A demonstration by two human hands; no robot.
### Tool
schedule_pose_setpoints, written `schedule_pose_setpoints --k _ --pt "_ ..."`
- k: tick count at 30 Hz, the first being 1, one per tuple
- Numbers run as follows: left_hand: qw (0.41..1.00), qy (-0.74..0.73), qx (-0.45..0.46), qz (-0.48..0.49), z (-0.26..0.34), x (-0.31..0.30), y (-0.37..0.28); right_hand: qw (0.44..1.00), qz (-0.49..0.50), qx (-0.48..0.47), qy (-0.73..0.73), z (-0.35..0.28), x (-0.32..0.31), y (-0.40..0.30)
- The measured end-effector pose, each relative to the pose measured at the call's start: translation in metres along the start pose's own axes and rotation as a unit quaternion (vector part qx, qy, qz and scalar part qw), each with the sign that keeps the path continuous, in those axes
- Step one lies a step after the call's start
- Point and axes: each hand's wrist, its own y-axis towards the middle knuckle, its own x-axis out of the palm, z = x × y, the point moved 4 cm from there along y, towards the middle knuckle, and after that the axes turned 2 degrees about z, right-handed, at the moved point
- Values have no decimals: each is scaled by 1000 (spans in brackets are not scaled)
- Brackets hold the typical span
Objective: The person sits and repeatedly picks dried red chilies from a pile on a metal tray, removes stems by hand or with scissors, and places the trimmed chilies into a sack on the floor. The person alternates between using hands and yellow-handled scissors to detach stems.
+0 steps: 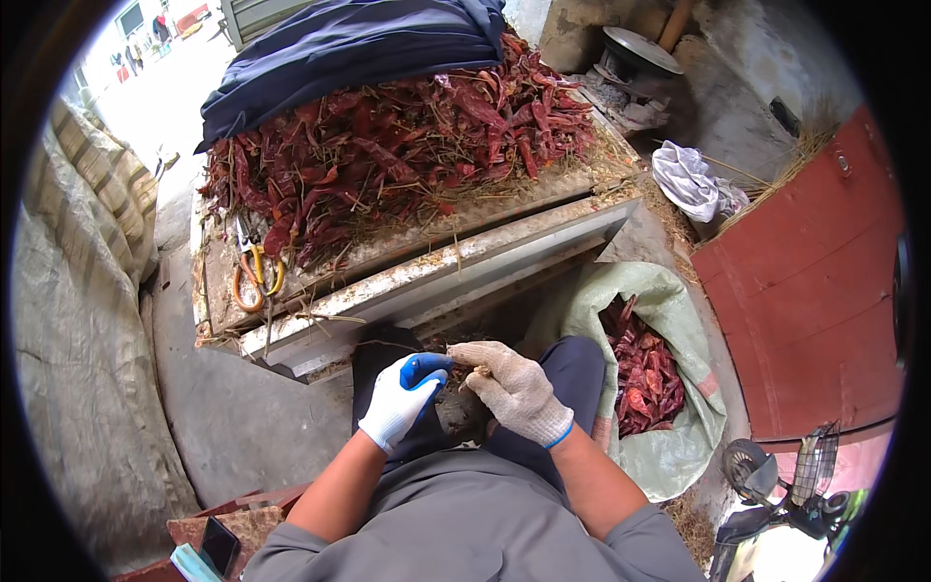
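Note:
Over my lap, my left hand [406, 396] wears a white knit glove with blue-coated fingers, which are curled inward. Close against it is my right hand [520, 393], in a beige knit glove with thumb and forefinger drawn together. Something small and pale shows at the right fingertips, too small to name; whether either hand grips anything is unclear. Dried red chili peppers [393, 145] lie heaped with stems on a worn tabletop [371, 251] before me. Beside my right knee, an upright woven sack [673, 291] holds more dried chilies [647, 385].
Scissors [254, 280] with orange and yellow handles lie at the table's left corner. Dark blue cloth [349, 58] covers the heap's back. A red panel [807, 291] stands right, with a white bag [687, 178] behind it. A phone [218, 545] rests at lower left.

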Motion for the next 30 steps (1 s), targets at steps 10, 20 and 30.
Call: schedule_pose_setpoints --k 10,20,30 --pt "940 248 230 27 56 11 -12 980 19 -59 -188 1 1 -1" --pt "825 432 363 -30 66 27 -19 986 68 109 -105 0 -1 3" --pt "774 569 272 56 66 -22 -13 977 -26 188 -95 5 38 5"
